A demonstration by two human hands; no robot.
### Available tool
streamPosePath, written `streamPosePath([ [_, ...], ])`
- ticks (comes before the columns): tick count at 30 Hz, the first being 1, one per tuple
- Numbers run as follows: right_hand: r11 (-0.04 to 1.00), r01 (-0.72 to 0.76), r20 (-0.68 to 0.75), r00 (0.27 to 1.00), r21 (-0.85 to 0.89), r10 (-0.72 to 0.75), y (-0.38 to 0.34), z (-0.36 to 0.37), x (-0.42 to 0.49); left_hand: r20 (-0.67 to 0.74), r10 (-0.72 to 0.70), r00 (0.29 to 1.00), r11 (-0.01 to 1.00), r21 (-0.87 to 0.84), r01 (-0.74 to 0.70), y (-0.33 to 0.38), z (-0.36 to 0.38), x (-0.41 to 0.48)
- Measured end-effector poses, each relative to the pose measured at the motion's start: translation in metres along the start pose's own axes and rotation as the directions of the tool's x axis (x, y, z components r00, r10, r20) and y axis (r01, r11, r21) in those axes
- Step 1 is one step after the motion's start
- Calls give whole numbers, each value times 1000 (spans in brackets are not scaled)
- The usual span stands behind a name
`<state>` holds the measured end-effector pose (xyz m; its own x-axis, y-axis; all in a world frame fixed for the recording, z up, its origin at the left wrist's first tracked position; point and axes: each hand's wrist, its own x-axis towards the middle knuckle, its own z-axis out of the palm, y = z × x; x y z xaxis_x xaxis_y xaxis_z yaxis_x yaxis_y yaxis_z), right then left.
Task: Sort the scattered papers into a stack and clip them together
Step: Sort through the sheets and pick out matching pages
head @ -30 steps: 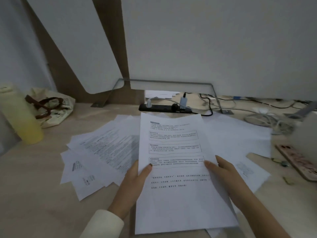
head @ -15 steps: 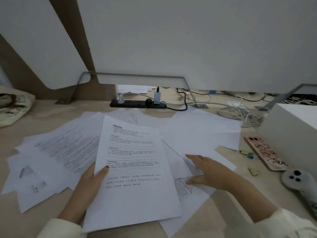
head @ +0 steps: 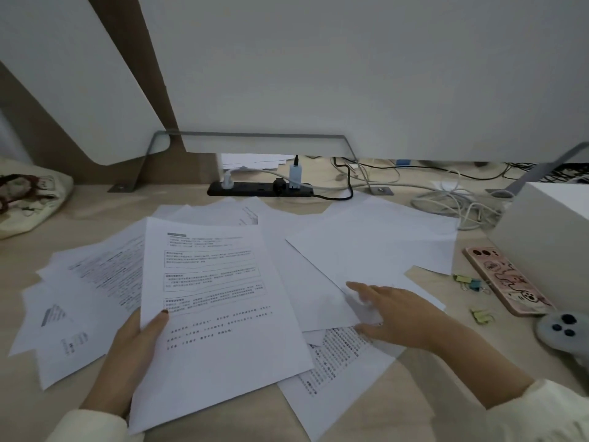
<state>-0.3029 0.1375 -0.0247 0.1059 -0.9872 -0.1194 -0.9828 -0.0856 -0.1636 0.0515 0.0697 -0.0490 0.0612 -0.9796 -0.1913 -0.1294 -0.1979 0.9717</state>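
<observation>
We see the left hand (head: 134, 349) closed on a printed sheet (head: 216, 314), thumb pressed on its left edge, the sheet raised and tilted over the desk (head: 95, 202). The right hand (head: 395, 314) lies open and flat, fingers (head: 360, 290) spread on a blank sheet (head: 366, 250) to the right; it grips nothing. More scattered papers (head: 92, 282) fan out on the left, partly under the held sheet, and one printed page (head: 334, 365) pokes out below the right hand. Binder clips (head: 470, 282) sit on the desk just beside a phone (head: 506, 280), well apart from the right hand; another clip (head: 481, 315) lies nearer. A power strip (head: 259, 189) runs along the back. A cloth bag (head: 25, 196) rests far left.
</observation>
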Motion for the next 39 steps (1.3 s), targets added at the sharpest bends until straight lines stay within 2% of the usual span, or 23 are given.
streamPosePath([
  [4, 977, 73, 55, 996, -201, -64, -12, -4, 5, 18, -8, 1000, 1000, 21, 8, -7, -5, 2],
  [7, 967, 72, 48, 997, -244, -62, -18, -1, 13, 21, -14, 1000, 1000, 25, 13, -11, -7, 3],
  [10, 952, -15, -75, 997, -305, -9, -21, 12, 17, 11, -11, 1000, 1000, 14, 11, -13, -7, 5],
  [13, 956, -105, -159, 985, -273, 62, -20, 21, 16, 11, -5, 1000, 1000, 9, 5, -13, -8, 6],
  [15, 944, -110, -182, 982, -310, 54, -18, 21, 18, 17, 0, 1000, 1000, 12, -1, -14, -8, 7],
  [16, 930, -133, -241, 969, -343, 49, -16, 20, 20, 20, 7, 1000, 1000, 15, -8, -16, -8, 7],
  [17, 927, -193, -264, 959, -322, 107, -16, 16, 20, 22, 11, 1000, 1000, 19, -11, -16, -8, 7],
  [19, 929, -310, -338, 912, -200, 232, -12, 7, 23, 22, 17, 1000, 1000, 10, -17, -16, -9, 8],
  [21, 923, -385, -469, 820, -27, 328, -9, -9, 21, 25, 6, 1000, 1000, 3, -6, -16, -11, 10],
  [23, 925, -355, -629, 690, 138, 358, -16, -34, 18, 39, 15, 999, 1000, 17, -16, -16, -11, 11],
  [26, 907, -220, -707, 569, 360, 419, -39, -76, 13, 51, 41, 998, 998, 44, -43, -15, -10, 12],
  [28, 799, -73, -636, 564, 598, 527, -54, -102, 9, 59, 58, 997, 996, 57, -61, -15, -9, 12],
  [30, 558, 155, -526, 601, 815, 602, -69, -118, 7, 77, 68, 995, 996, 60, -73, -16, -11, 13],
  [31, 413, 249, -467, 654, 876, 596, -74, -122, 7, 82, 71, 994, 995, 59, -76, -16, -12, 14],
  [33, 113, 401, -404, 782, 909, 475, -80, -125, 10, 91, 58, 994, 997, 46, -62, -15, -14, 15],
  [36, -280, 406, -250, 852, 870, 461, -74, -111, 22, 101, 53, 993, 998, 26, -56, -14, -15, 16],
  [37, -354, 378, -185, 862, 856, 472, -73, -104, 26, 103, 56, 993, 998, 10, -57, -13, -15, 15],
  [39, -415, 312, -83, 871, 855, 484, -73, -87, 31, 99, 78, 992, 997, -16, -77, -10, -14, 13],
])
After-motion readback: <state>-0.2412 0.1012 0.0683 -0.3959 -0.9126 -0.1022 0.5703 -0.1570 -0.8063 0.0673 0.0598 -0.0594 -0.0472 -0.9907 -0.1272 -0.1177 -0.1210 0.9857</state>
